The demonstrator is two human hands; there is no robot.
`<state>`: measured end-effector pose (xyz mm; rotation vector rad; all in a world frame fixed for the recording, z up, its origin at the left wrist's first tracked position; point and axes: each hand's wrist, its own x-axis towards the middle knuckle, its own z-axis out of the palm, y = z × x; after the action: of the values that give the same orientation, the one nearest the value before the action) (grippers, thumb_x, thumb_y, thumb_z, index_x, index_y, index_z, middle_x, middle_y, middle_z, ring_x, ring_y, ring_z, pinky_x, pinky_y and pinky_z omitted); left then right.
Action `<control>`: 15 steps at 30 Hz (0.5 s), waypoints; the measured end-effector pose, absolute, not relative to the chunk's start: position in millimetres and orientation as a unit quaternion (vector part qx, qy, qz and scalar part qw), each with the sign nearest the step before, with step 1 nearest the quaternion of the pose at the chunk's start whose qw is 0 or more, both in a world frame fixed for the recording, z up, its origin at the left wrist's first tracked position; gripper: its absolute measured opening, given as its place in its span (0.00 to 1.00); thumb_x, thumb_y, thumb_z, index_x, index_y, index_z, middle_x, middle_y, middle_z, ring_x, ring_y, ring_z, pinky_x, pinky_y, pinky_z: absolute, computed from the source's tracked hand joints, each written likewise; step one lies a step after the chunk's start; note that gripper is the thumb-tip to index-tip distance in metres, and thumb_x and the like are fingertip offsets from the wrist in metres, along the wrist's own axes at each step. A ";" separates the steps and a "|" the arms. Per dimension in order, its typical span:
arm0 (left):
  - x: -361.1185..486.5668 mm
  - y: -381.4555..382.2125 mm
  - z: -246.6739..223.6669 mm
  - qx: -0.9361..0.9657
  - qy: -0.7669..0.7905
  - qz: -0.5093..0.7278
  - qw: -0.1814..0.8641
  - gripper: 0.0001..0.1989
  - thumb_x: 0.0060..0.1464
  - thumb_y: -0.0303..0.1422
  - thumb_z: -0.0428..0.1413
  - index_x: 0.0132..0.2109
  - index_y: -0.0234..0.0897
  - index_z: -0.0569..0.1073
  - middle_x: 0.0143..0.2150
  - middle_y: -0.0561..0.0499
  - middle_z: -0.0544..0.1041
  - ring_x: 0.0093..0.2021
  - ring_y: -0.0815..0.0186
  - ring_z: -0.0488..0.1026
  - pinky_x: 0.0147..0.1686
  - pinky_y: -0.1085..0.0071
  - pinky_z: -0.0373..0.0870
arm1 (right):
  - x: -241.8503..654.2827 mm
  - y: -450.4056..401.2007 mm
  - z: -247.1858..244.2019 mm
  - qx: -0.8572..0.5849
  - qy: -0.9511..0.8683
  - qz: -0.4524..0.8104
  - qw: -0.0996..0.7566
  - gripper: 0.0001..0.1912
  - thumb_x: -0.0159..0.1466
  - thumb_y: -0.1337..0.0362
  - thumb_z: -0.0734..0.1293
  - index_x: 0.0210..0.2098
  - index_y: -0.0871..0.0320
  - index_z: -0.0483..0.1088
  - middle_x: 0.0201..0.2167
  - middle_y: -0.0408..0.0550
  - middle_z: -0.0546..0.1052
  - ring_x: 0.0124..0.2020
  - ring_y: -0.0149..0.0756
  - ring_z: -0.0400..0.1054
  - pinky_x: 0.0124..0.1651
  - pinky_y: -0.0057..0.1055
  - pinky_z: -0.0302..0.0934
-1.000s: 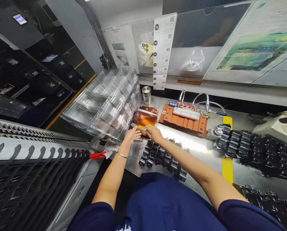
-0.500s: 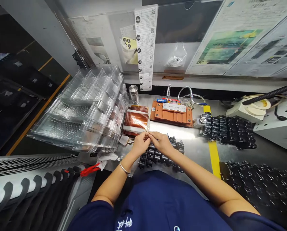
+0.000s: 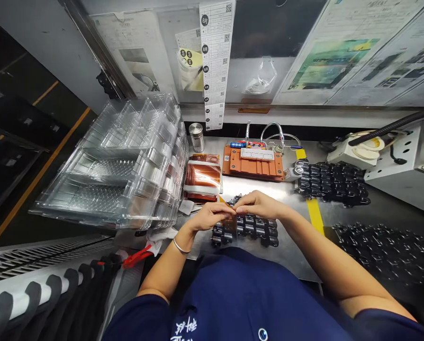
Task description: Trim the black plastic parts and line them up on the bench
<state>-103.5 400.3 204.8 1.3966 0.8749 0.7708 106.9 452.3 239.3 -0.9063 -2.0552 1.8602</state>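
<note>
A thin amber see-through film (image 3: 229,223) hangs between my two hands, above a row of black ribbed parts (image 3: 256,226). My left hand (image 3: 212,216) pinches it, fingers pointing right. Touching it at the fingertips is my right hand (image 3: 257,205), also in a pinch with the wrist arched. The exact edge that each hand grips is hidden by the fingers. Just beyond my left hand lies a stack of amber film sheets (image 3: 203,177) with white bands across it.
Clear plastic trays (image 3: 119,158) are stacked at the left. An orange fixture (image 3: 256,165) with hoses stands at the back, beside a metal-lidded jar (image 3: 196,137). More black parts (image 3: 332,184) sit at the right. Red-handled pliers (image 3: 137,257) lie at the lower left.
My hands have left the edge of the film stack and come back toward me and right, with an amber film between them. My right hand has moved farther right and arched.
</note>
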 end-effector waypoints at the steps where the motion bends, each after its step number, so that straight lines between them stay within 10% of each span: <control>1: -104.3 399.3 203.4 0.596 0.377 0.335 0.625 0.08 0.52 0.29 0.57 0.36 0.38 0.82 0.36 0.47 0.81 0.38 0.62 0.76 0.44 0.67 0.72 | 105.8 451.7 239.0 -0.311 -0.685 0.649 0.109 0.18 0.59 0.51 0.68 0.33 0.61 0.79 0.26 0.46 0.79 0.27 0.31 0.71 0.32 0.27 0.65; 8: -110.1 418.2 167.0 0.421 0.612 0.387 0.545 0.07 0.57 0.31 0.55 0.38 0.31 0.77 0.27 0.51 0.76 0.27 0.69 0.73 0.32 0.72 0.74 | 144.1 457.6 214.0 -0.594 -0.509 0.531 0.326 0.16 0.44 0.54 0.75 0.20 0.62 0.74 0.16 0.47 0.76 0.19 0.33 0.71 0.22 0.28 0.67; 15: -135.6 464.3 123.6 0.312 0.790 0.351 0.394 0.14 0.61 0.38 0.54 0.49 0.33 0.71 0.43 0.48 0.74 0.37 0.66 0.74 0.35 0.66 0.75 | 228.3 451.9 195.9 -0.685 -0.414 0.327 0.502 0.14 0.47 0.53 0.71 0.24 0.58 0.72 0.18 0.44 0.75 0.19 0.34 0.71 0.22 0.31 0.69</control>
<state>-135.6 464.3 123.6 0.7916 2.0034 0.8900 228.3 451.9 195.9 -1.6561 -0.9995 0.7902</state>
